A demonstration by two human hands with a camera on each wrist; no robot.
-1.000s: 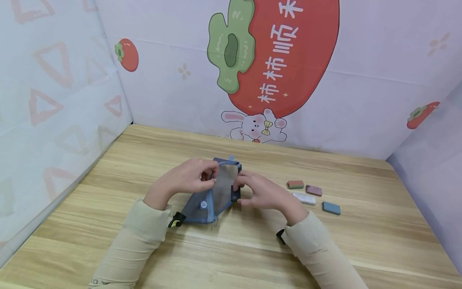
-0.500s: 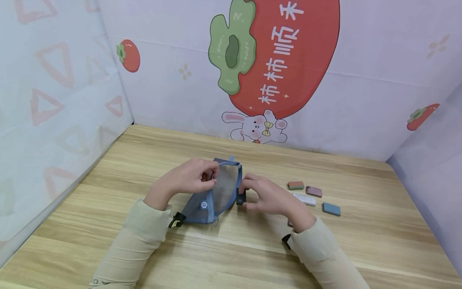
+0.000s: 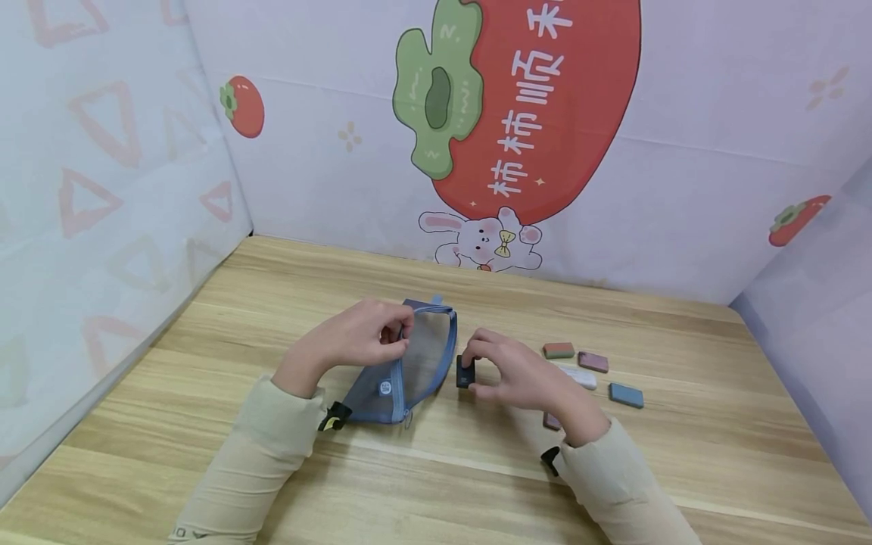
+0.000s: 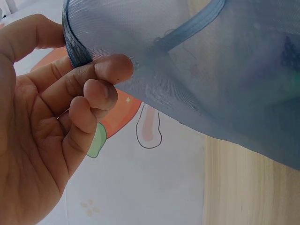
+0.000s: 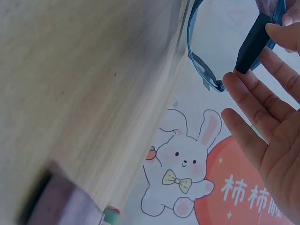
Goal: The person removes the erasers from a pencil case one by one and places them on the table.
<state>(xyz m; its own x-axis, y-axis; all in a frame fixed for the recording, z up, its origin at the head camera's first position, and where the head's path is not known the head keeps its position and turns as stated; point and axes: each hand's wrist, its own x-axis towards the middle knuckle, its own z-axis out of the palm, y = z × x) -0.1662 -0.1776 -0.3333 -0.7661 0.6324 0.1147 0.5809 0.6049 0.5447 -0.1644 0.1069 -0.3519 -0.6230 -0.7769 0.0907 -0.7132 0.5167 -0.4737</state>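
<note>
A blue-grey mesh zip pouch lies on the table in the head view, its zipped mouth gaping toward the right. My left hand pinches the zip edge of its mouth; in the left wrist view, the left hand has that zip band between thumb and finger. Just right of the mouth, my right hand holds a small black rectangular block with tiny print, apart from the pouch. The right wrist view shows the black block pinched between thumb and fingers. Dim shapes appear through the mesh.
Right of the right hand lie several small blocks: a red-green one, a purple one, a white one and a blue one. Another purplish block is partly hidden by the right wrist. Printed cloth walls border the table.
My right hand has moved right with the black block, from inside the pouch's mouth to outside it. The purplish block near the wrist has come into view. The left hand stays put.
</note>
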